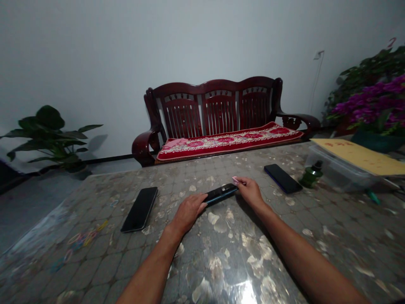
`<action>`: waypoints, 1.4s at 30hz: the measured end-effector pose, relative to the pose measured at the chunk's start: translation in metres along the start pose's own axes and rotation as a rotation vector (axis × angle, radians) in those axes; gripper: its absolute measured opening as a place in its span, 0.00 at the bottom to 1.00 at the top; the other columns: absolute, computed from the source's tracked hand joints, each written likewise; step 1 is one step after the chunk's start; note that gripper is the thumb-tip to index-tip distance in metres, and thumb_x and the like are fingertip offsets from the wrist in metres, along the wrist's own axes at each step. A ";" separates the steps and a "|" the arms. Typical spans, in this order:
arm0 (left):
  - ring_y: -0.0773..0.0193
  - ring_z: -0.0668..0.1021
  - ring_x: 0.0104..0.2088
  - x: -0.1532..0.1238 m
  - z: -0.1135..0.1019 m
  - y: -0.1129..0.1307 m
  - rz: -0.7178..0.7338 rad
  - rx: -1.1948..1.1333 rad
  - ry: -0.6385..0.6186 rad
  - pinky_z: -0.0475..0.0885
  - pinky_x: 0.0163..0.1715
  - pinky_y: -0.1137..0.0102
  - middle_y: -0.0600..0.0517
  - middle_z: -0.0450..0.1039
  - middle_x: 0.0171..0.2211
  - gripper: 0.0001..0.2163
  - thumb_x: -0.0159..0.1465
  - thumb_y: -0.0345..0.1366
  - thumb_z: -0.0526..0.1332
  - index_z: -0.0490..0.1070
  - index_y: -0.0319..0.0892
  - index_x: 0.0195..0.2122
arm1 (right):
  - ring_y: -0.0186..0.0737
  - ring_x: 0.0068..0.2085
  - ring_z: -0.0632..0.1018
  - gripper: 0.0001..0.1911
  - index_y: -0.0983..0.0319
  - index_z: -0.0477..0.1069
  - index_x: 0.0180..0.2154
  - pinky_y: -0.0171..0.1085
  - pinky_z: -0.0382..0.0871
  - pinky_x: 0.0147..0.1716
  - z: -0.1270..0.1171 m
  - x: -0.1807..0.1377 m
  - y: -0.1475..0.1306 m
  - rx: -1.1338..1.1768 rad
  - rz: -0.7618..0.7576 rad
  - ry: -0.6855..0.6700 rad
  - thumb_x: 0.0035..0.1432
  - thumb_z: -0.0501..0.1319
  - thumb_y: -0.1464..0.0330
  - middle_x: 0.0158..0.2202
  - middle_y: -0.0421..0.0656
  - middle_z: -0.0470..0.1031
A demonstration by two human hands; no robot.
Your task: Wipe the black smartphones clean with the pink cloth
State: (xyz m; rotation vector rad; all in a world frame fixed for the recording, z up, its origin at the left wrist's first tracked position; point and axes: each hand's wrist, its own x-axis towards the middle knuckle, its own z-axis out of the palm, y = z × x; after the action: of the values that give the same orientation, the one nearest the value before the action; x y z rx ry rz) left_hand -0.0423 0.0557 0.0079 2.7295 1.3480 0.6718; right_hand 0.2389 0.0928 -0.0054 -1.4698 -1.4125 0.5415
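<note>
A dark smartphone with a bluish edge (220,194) lies at the middle of the table, slightly slanted. My left hand (189,210) grips its left end, fingers over the top and thumb along the near edge. At the other end, my right hand (249,192) is closed in a pinch, touching or very near the phone's corner. A small pink-and-white thing (235,179) sticks out of its fingertips, too small to name. Another black phone (140,210) rests to the left of my hands, and a third phone (282,178) lies to the right.
Several coloured bands (88,237) lie at the table's left. On the right stand a green bottle (311,174) and a clear plastic box (338,169) under a yellow sheet (360,155). Purple flowers (373,101) stand behind. A wooden bench (218,105) is beyond the patterned table (202,257).
</note>
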 end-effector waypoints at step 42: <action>0.59 0.84 0.36 0.001 0.003 0.004 -0.043 0.088 0.246 0.75 0.36 0.71 0.47 0.83 0.39 0.14 0.74 0.42 0.52 0.76 0.44 0.49 | 0.43 0.40 0.73 0.18 0.58 0.77 0.47 0.38 0.69 0.42 -0.004 -0.029 -0.049 -0.338 -0.564 0.017 0.60 0.56 0.78 0.38 0.46 0.73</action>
State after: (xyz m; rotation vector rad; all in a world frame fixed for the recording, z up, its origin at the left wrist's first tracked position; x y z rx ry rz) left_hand -0.0380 0.0543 0.0060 2.7482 1.5122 0.9954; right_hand 0.2123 0.0564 0.0292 -1.2362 -1.8732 -0.0678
